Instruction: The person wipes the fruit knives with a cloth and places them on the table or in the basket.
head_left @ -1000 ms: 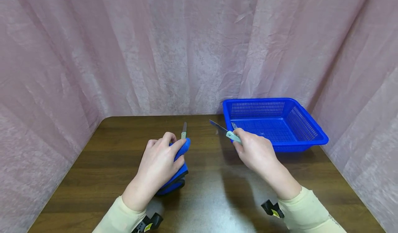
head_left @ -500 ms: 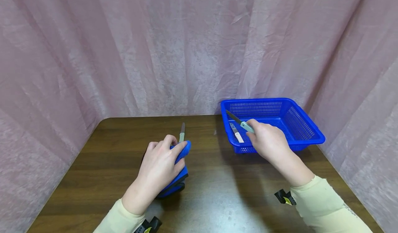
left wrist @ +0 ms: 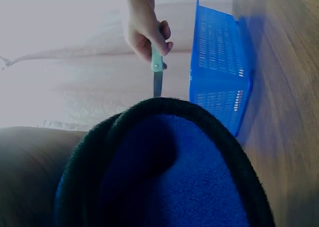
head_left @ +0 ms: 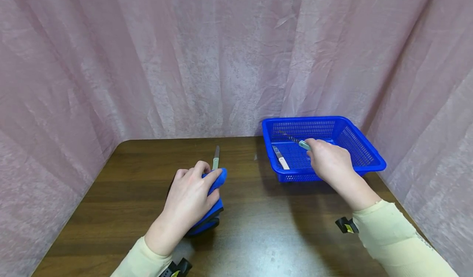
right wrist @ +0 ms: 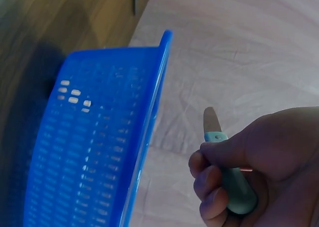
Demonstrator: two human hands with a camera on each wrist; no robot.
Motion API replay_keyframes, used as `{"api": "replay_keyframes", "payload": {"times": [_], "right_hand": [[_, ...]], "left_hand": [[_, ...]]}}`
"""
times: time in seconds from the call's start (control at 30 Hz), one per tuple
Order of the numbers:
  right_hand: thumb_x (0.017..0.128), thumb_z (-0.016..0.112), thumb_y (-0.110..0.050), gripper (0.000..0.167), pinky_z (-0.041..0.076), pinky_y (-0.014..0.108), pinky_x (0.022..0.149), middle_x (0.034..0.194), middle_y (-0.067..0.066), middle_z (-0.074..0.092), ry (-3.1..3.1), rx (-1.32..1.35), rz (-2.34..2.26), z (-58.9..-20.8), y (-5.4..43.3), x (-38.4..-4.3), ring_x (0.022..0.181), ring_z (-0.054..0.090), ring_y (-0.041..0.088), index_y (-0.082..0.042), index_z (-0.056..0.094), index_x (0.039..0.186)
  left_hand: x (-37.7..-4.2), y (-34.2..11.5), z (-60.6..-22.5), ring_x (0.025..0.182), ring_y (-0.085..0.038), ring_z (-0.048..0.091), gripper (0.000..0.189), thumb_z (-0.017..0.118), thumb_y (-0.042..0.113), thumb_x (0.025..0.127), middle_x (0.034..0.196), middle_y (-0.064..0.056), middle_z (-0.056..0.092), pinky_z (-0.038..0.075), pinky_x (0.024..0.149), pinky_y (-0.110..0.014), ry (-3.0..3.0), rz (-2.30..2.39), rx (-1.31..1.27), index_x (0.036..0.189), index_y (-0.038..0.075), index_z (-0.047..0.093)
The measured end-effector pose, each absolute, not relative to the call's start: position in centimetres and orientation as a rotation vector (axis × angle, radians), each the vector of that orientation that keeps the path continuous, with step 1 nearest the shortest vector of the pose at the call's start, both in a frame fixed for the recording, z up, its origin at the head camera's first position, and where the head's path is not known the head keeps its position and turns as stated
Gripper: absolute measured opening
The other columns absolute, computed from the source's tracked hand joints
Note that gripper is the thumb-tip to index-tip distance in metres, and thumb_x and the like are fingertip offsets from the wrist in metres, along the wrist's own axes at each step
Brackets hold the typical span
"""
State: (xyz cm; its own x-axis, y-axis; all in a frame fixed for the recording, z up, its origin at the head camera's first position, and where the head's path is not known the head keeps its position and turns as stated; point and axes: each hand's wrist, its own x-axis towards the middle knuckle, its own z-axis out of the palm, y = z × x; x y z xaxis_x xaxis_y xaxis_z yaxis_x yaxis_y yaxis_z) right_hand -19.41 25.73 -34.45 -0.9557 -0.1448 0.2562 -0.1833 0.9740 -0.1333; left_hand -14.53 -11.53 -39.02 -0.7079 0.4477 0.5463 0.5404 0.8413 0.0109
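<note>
Curtains [head_left: 221,63] of crinkled pale pink hang behind and at both sides of a brown wood-grain bench [head_left: 129,195], its near part shining with reflected light. Toward the far right stands a blue plastic basket [head_left: 306,119] with slotted walls. Left hand [head_left: 190,190] and right hand [head_left: 330,160] are both grasping: the left has its fingers around a bunched blue cloth [left wrist: 199,187] on the bench, the right is closed on a mint knife [head_left: 304,145].

That knife is above the basket, clear of its rim, near level. Its long axis slants across the head view, blade toward the far left, handle back into the palm. A white-handled knife [head_left: 281,159] slants in the basket's left side; a green-handled knife [head_left: 216,160] points away just beyond the cloth.

Fuzzy pile and black edging cover the cloth. The held knife has a smooth handle, a rivet and a grey, round-tipped blade.
</note>
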Motion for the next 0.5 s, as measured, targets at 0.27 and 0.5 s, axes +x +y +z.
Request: {"api": "replay_keyframes", "payload": {"times": [0.27,0.5], "right_hand": [[0.112,0.054,-0.015,0.024,0.055,0.067,0.064,0.094,0.022,0.067,-2.888,0.202,0.229,-35.2,27.1,-20.6,0.089,0.071,0.047,0.002,0.070,0.107],[0.111,0.055,-0.013,0.026,0.056,0.069,0.068,0.097,0.026,0.063,-2.884,0.164,0.224,-36.1,27.9,-21.6,0.086,0.069,0.049,0.006,0.068,0.100]], "left_hand": [[-14.6,-11.5,-39.0,0.084,-0.030,0.073,0.040,0.083,0.019,0.087,0.112,-0.009,0.068,0.053,0.083,-0.055,-2.486,-0.236,-0.718,0.127,0.017,0.083],[-14.5,-11.3,-39.3,0.085,-0.031,0.074,0.037,0.082,0.018,0.089,0.112,-0.010,0.069,0.054,0.082,-0.054,-2.487,-0.241,-0.731,0.126,0.017,0.084]]}}
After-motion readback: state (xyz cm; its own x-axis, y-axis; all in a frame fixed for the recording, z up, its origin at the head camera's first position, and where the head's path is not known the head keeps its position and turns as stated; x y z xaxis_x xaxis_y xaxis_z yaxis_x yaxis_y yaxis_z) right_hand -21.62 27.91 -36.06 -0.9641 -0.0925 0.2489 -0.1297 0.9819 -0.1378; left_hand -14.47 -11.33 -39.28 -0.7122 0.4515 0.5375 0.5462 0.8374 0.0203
